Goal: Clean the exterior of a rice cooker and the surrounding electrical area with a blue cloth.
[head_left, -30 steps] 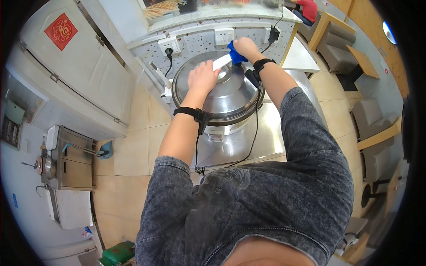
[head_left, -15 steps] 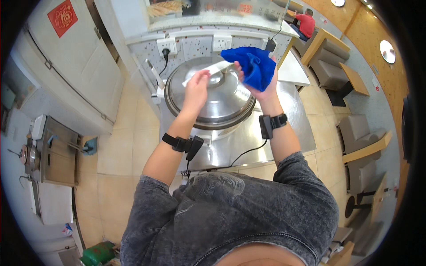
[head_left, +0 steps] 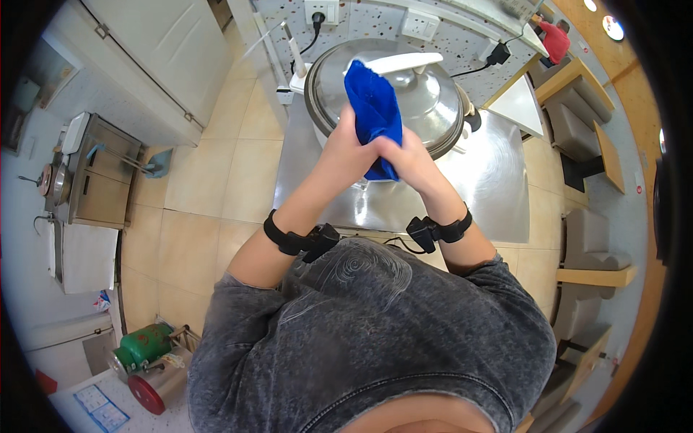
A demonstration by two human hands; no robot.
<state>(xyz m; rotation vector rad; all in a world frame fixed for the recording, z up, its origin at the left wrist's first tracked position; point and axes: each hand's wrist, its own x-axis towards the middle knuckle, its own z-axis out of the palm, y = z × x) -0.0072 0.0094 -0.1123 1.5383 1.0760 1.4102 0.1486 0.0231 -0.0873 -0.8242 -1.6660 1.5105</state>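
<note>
A blue cloth (head_left: pixel 373 101) is bunched upright between my two hands, in front of a large round cooker. My left hand (head_left: pixel 345 150) is closed around its left side, and my right hand (head_left: pixel 417 163) grips it from the right, the hands meeting at the middle. A tail of cloth hangs below them. Behind the cloth, the cooker's metal lid (head_left: pixel 433 108) is on. Across the top of the lid lies a long white utensil (head_left: pixel 404 63), possibly a rice paddle, its near end hidden by the cloth.
The cooker stands on a steel counter (head_left: pixel 498 187) against a speckled wall with sockets and a black plug (head_left: pixel 317 18). A white side table (head_left: pixel 516 107) is at right. Booth seats (head_left: pixel 577 108) and a person in red (head_left: pixel 554 42) are farther right. A green gas cylinder (head_left: pixel 142 345) stands lower left.
The white utensil has left my left hand and lies on the lid. The cloth came left and nearer me from my right hand, and both hands now hold it. The view has shifted.
</note>
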